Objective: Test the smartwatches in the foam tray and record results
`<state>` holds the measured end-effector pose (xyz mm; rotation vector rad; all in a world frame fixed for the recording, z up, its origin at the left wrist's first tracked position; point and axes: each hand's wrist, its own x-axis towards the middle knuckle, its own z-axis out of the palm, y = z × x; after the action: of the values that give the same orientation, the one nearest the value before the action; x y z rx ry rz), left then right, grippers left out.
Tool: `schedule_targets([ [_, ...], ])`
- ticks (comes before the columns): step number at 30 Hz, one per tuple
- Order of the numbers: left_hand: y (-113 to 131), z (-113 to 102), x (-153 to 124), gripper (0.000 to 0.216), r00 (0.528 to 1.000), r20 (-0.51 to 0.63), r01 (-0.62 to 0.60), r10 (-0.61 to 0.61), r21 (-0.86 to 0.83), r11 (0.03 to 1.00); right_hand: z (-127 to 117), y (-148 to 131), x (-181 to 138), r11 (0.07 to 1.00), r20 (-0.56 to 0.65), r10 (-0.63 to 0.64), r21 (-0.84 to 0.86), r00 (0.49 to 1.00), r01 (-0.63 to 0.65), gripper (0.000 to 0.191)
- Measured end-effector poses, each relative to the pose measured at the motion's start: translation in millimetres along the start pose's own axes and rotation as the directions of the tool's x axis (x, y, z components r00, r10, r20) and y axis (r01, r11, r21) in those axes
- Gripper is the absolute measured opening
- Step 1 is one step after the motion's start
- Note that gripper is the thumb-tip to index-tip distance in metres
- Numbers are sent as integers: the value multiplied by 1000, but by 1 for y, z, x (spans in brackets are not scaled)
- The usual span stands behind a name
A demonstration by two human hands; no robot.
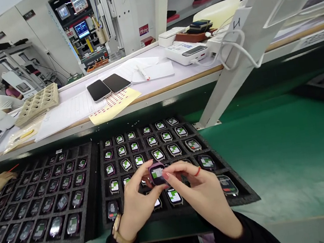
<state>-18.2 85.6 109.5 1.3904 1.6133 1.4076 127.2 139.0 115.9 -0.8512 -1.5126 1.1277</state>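
Note:
A smartwatch body [156,173] with a purple case and a lit green-and-white screen is held up above a black foam tray [247,196]. My left hand [139,197] grips its case between thumb and fingers from the left. From the other side, my right hand [200,190] is closed, with thumb and index finger at the right edge of the screen. Below, several watch bodies sit in the tray's compartments, many with green-and-white screens; one watch [194,144] at the right shows a darker screen. My hands hide part of the tray's middle.
A second foam tray [90,204] with mostly dark watches stands to the left, where another person's hand [3,180] reaches in. Behind runs a raised shelf with two phones [99,91], papers [67,112] and a white device [185,54]. A slanted metal post [220,89] rises at right.

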Motion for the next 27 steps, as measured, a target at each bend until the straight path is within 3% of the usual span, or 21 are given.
schedule_targets([
  [8, 1, -2, -3, 52, 1000, 4, 16, -15, -47, 999, -1, -1, -2, 994, 37, -105, 1, 994, 105, 8],
  [13, 3, -4, -3, 54, 1000, 22, 21, -20, -73, 997, -1, -4, -7, 982, 58, -184, 44, 981, 181, 14],
  [22, 7, -14, 5, 58, 995, -17, -100, 100, -8, 995, -10, -11, -14, 966, 89, -248, 101, 965, 239, 17],
  [27, 18, -30, 24, 59, 971, -99, -217, 217, 9, 976, -11, -9, -15, 967, 97, -251, 54, 963, 247, 17],
])
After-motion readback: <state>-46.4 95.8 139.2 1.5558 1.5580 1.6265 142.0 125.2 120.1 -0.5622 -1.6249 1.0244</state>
